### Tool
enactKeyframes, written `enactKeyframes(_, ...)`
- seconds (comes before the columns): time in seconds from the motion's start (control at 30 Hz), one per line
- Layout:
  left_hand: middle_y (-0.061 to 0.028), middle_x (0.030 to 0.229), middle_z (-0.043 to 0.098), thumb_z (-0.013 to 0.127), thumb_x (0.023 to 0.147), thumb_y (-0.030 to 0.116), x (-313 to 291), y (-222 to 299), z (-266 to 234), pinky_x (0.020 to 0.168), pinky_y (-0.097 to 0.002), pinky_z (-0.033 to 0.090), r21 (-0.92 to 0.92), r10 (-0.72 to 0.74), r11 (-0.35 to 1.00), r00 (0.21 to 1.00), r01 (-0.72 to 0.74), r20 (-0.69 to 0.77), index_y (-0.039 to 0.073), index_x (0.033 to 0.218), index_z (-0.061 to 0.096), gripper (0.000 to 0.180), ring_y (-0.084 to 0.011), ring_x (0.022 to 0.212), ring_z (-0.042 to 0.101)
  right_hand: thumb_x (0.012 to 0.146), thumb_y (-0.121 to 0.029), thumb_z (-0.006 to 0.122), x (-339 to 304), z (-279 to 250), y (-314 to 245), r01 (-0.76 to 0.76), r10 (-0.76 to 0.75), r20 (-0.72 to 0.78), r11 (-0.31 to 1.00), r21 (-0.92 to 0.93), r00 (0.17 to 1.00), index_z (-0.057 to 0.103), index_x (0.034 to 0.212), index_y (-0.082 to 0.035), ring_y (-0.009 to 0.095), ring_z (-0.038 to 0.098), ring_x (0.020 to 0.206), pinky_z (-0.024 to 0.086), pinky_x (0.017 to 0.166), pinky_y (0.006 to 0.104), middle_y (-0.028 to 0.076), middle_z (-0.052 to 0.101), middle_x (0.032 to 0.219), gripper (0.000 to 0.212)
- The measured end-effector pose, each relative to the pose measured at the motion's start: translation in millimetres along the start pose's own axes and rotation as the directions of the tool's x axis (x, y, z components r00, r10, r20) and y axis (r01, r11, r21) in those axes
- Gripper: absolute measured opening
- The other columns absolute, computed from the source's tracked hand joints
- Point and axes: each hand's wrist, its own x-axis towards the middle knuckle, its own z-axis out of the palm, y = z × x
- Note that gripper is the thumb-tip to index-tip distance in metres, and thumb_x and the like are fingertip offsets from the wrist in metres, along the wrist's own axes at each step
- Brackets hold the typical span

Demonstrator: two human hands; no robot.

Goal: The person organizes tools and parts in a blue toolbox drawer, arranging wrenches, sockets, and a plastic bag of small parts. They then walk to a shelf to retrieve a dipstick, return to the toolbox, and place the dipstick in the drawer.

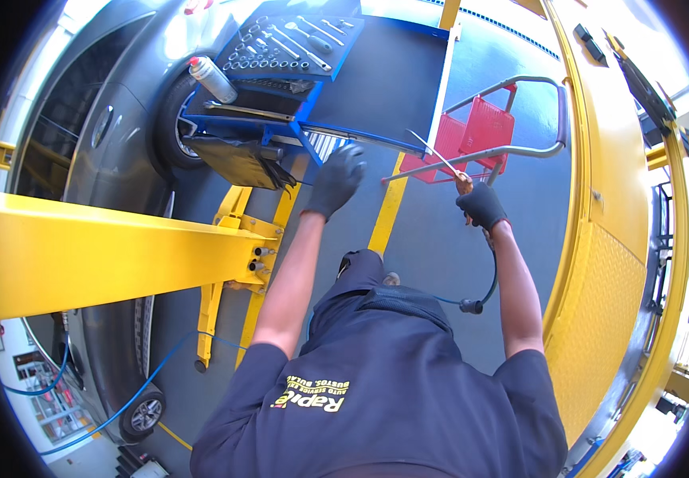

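My right hand (481,205), in a dark fingerless-looking glove, is closed round an air blow gun (464,183). The gun's long thin nozzle (433,151) points up and to the left, and a dark hose (494,271) hangs below my wrist. My left hand (338,182), gloved in dark grey, is raised by a partly pulled-out drawer (324,145) of a blue tool cart (392,143). Its fingers are blurred, so whether they are closed does not show. Whether the hand touches the drawer cannot be made out.
Wrenches and sockets lie in a tray (280,76) on the cart, beside a spray can (213,80). A red step stool (488,131) stands ahead right. The yellow lift arm (121,259) and grey car (121,175) are on the left, a yellow ramp (607,319) right.
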Motion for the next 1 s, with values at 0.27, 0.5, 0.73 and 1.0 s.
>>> enactKeyframes(0.27, -0.0190, 0.170, 0.038, 0.060, 0.099, 0.051, 132.3, -69.1, 138.5, 0.128, -0.0503, 0.030, 0.572, -0.543, 0.756, 0.795, 0.320, 0.272, 0.007, 0.162, 0.043, 0.079, -0.0392, 0.157, 0.035, 0.087, -0.022, 0.068, 43.8, -37.9, -4.4, -0.036, 0.021, 0.112, 0.990, 0.138, 0.994, 0.069, 0.090, 0.008, 0.022, 0.069, 0.052, 0.056, 0.050, 0.0355, 0.016, 0.070, 0.068, 0.030)
enactKeyframes(0.5, -0.0272, 0.178, -0.002, 0.068, 0.091, 0.064, 156.0, -41.7, 163.6, 0.128, -0.0659, 0.017, 0.639, -0.706, 0.686, 0.531, 0.349, 0.469, 0.005, 0.172, 0.004, 0.119, -0.0566, 0.161, 0.003, 0.087, -0.022, 0.069, 111.7, -65.2, -7.0, -0.106, 0.073, 0.186, 0.979, 0.173, 0.980, 0.067, 0.085, 0.003, 0.019, 0.066, 0.051, 0.052, 0.046, 0.0306, 0.011, 0.066, 0.064, 0.025)
enactKeyframes(0.73, -0.0285, 0.177, -0.008, 0.073, 0.089, 0.061, 145.4, -42.3, 168.4, 0.126, -0.0688, 0.016, 0.598, -0.715, 0.683, 0.552, 0.420, 0.429, 0.004, 0.171, 0.001, 0.123, -0.0578, 0.160, -0.004, 0.087, -0.024, 0.071, 148.5, -112.4, -1.4, -0.131, 0.061, 0.254, 0.954, 0.270, 0.965, 0.069, 0.086, 0.003, 0.016, 0.066, 0.051, 0.050, 0.045, 0.0295, 0.008, 0.065, 0.064, 0.027)
enactKeyframes(1.0, -0.0250, 0.178, -0.007, 0.074, 0.083, 0.071, 159.6, -40.3, 159.0, 0.126, -0.0699, 0.016, 0.674, -0.765, 0.628, 0.467, 0.388, 0.444, 0.005, 0.172, 0.001, 0.132, -0.0563, 0.161, -0.005, 0.086, -0.028, 0.071, 183.3, -115.4, 9.0, 0.054, -0.062, 0.212, 0.998, 0.045, 0.975, 0.073, 0.085, 0.006, 0.028, 0.075, 0.059, 0.058, 0.058, 0.0409, 0.017, 0.071, 0.063, 0.034)
